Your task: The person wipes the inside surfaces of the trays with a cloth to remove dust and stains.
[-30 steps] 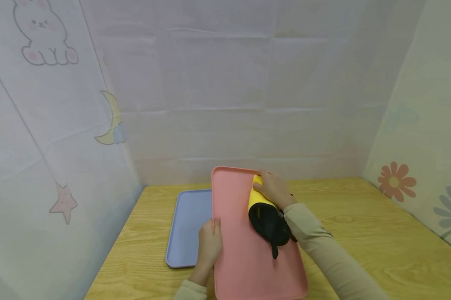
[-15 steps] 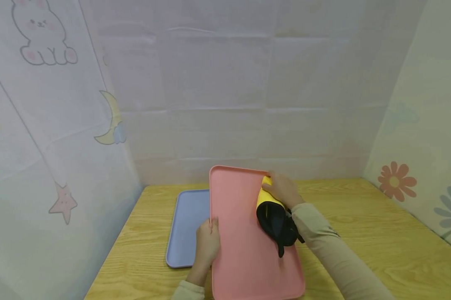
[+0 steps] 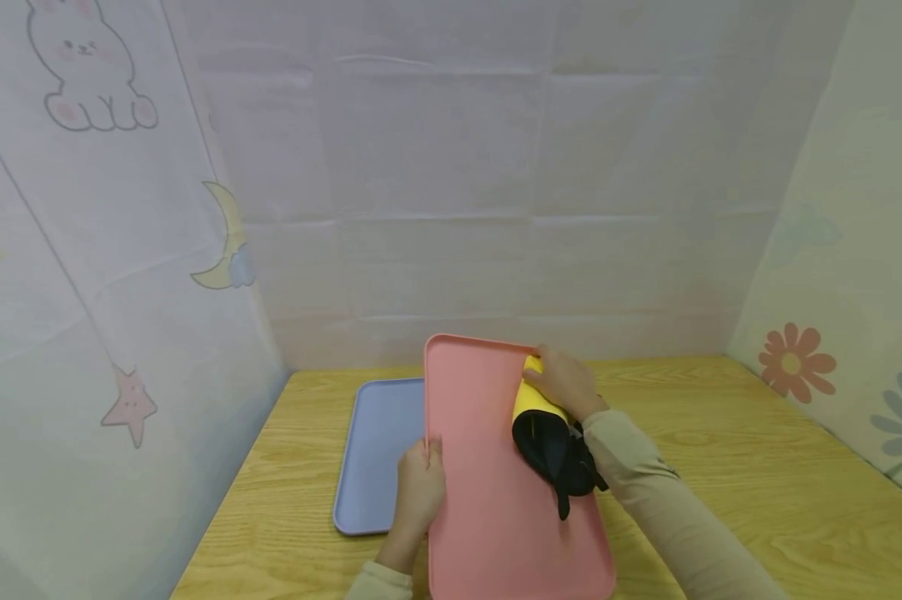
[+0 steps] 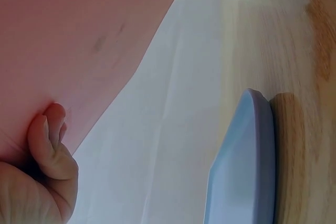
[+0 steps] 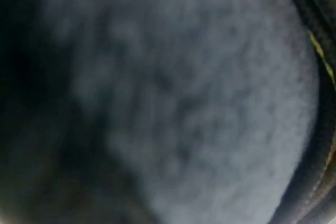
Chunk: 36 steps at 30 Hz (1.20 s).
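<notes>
A pink tray (image 3: 488, 492) is held up tilted, its inner face toward the head camera. My left hand (image 3: 421, 485) grips its left edge; the left wrist view shows curled fingers (image 4: 50, 140) against the pink surface. At the tray's upper right, my right hand (image 3: 567, 383) holds a soft yellow and black fabric piece (image 3: 535, 402), with a black open end and dangling black strap, against the tray. Its exact kind is unclear. Dark fuzzy fabric (image 5: 210, 98) with a stitched black border fills the right wrist view, hiding the right hand there.
A blue tray (image 3: 376, 450) lies flat on the wooden table (image 3: 271, 500), partly behind the pink tray and my left hand. Pale printed cloth walls (image 3: 436, 167) stand at the back and both sides.
My right hand has moved a little to the right along the pink tray with the yellow and black fabric piece. The left hand keeps its grip on the tray's edge.
</notes>
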Each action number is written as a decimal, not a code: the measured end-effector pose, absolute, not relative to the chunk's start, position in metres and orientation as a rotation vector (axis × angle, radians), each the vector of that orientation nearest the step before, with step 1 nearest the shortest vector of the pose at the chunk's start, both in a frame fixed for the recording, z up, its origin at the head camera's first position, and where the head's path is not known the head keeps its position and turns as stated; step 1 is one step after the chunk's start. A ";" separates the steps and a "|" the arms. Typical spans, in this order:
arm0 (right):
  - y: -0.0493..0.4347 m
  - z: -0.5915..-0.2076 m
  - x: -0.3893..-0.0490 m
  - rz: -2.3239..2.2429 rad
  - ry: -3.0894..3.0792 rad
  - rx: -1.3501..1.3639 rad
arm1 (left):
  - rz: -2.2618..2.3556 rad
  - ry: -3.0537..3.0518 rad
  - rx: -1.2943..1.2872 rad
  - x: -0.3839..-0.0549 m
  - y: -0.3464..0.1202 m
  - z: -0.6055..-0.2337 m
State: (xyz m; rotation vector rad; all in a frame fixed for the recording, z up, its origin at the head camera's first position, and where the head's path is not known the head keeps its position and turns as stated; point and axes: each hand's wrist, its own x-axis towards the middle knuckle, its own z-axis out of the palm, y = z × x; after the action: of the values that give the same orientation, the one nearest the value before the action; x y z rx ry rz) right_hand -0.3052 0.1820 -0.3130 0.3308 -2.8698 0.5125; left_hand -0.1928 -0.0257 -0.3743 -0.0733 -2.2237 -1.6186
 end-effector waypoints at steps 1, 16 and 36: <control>0.181 -0.313 -0.305 0.525 -2.872 0.337 | -1.614 -2.227 -0.076 -0.193 -0.025 -0.374; 0.150 -0.301 -0.296 0.661 -2.834 0.447 | -1.599 -2.278 -0.101 -0.195 -0.017 -0.373; 0.095 -0.287 -0.279 0.757 -2.799 0.564 | -1.646 -2.296 -0.171 -0.193 -0.005 -0.378</control>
State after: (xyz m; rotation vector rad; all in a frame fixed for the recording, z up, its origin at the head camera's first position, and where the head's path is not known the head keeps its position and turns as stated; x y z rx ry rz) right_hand -0.2787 0.0954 -0.2874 0.5637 -2.7987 0.7568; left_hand -0.1932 -0.0052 -0.3778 -0.1706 -2.2955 -1.6462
